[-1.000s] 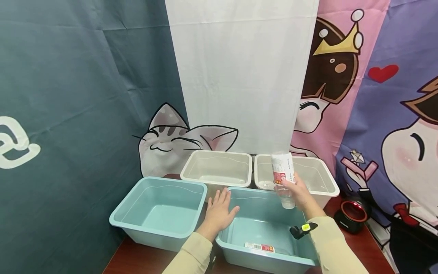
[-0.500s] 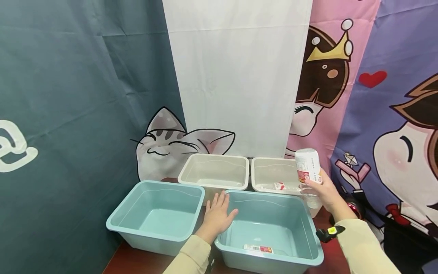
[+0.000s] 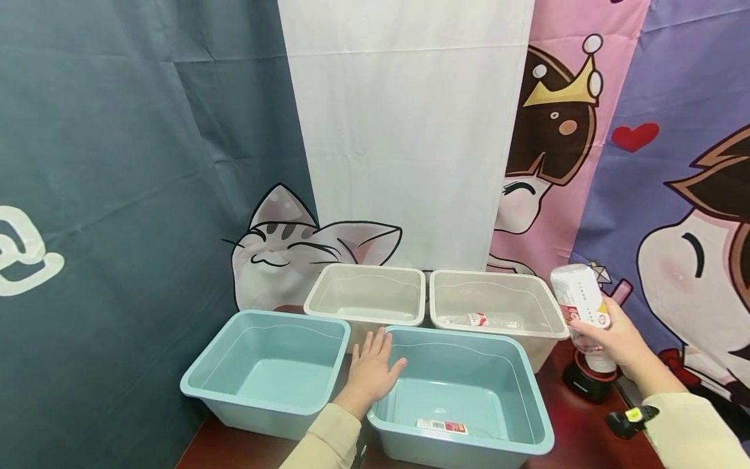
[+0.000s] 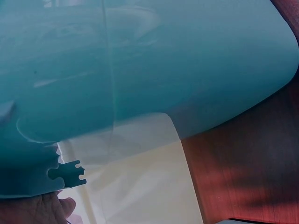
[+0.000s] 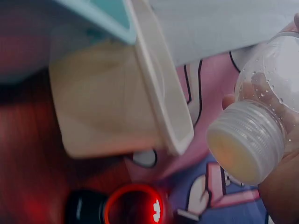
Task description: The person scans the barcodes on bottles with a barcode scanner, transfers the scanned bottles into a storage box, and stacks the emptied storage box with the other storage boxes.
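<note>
My right hand (image 3: 624, 339) grips a clear plastic bottle (image 3: 577, 293) with a white and red label, held cap downward and slightly tilted. In the right wrist view its translucent white cap (image 5: 247, 142) points toward the camera. Right below the bottle stands a black device (image 3: 588, 381) with a red-lit ring. With fingers straight, my left hand (image 3: 373, 371) rests at the left rim of the right blue bin (image 3: 463, 446). A labelled bottle (image 3: 441, 426) lies inside that bin. Another clear bottle (image 3: 477, 319) lies in the right cream bin (image 3: 498, 277).
A second blue bin (image 3: 263, 407) stands at the left, and a second cream bin (image 3: 366, 270) is behind it toward the middle. All the bins sit on a reddish-brown table (image 3: 562, 423). Printed cloth (image 3: 410, 130) hangs behind them.
My right hand has carried the bottle rightward, from over the right blue bin to above the black device. My left hand has stayed at the bin's rim. The view has shifted slightly.
</note>
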A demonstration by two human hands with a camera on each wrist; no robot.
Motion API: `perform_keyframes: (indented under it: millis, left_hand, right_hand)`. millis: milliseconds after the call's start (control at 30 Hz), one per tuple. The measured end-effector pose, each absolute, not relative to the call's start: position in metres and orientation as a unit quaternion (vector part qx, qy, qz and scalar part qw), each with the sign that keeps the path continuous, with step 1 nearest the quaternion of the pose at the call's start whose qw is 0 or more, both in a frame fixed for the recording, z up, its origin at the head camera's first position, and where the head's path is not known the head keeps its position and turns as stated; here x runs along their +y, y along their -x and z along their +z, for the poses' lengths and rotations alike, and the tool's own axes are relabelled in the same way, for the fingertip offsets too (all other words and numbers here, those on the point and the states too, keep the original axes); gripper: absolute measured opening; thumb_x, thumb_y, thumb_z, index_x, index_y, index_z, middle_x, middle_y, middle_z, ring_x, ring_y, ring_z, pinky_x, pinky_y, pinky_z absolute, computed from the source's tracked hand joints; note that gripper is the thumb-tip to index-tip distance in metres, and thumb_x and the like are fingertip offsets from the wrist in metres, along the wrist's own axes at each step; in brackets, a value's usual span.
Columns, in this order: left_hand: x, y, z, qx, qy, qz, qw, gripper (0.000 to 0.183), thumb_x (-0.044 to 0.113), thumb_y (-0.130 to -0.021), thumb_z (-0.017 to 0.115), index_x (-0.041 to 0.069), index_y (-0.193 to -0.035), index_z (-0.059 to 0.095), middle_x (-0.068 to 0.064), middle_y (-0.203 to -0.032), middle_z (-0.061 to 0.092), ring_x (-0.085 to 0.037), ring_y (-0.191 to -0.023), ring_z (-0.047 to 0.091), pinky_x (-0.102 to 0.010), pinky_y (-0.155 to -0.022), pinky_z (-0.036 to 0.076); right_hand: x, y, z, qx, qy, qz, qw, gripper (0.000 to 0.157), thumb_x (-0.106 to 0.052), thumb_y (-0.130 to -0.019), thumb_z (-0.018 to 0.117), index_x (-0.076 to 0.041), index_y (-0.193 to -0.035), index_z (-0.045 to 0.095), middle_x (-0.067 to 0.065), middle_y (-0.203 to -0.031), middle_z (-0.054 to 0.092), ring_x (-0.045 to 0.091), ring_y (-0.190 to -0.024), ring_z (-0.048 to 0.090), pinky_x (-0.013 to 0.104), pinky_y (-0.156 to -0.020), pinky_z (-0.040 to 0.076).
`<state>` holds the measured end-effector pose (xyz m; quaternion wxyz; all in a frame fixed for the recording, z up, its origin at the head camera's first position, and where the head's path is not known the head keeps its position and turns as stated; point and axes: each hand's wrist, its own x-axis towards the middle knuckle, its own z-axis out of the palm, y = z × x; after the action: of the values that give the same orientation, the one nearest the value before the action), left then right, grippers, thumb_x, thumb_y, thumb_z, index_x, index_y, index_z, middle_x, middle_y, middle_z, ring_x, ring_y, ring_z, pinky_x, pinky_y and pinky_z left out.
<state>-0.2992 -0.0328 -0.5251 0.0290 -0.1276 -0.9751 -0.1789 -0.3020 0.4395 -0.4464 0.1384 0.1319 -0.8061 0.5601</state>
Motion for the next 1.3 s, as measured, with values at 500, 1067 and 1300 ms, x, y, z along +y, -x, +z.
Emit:
perform_keyframes:
  millis: [500,1067,1300]
  left_hand:
    - [-0.036,0.299,-0.525,-0.975,0.13,-0.177,0.027,0.077,0.06,-0.103,0.035,0.006,-0.159,0.032,-0.013,-0.168,0.02,-0.037,-0.154,0.015,-0.061,-0.121,0.014]
    - [-0.041,0.301,-0.53,-0.976,0.129,-0.175,0.026,0.077,0.061,-0.103,0.034,0.007,-0.158,0.033,-0.011,-0.168,0.021,-0.037,-0.154,0.016,-0.062,-0.12,0.016]
    - [-0.041,0.302,-0.527,-0.974,0.133,-0.182,0.031,0.078,0.061,-0.103,0.036,0.006,-0.157,0.034,-0.013,-0.167,0.022,-0.037,-0.154,0.017,-0.062,-0.12,0.016]
  right_hand:
    - [0.491,0.273,-0.449,-0.921,-0.05,0.339,0.182,0.081,-0.017,-0.082,0.085,0.011,-0.139,0.035,0.008,-0.09,0.057,0.002,-0.066,0.052,0.025,-0.05,0.048]
    - [0.496,0.267,-0.464,-0.961,-0.029,0.156,0.225,0.085,-0.034,-0.068,0.092,0.005,-0.124,0.042,0.021,-0.089,0.057,0.028,-0.065,0.054,0.035,-0.051,0.036]
    - [0.501,0.269,-0.475,-0.962,-0.061,0.141,0.225,0.079,-0.032,-0.064,0.093,0.004,-0.119,0.049,0.019,-0.088,0.061,0.028,-0.07,0.056,0.039,-0.053,0.04]
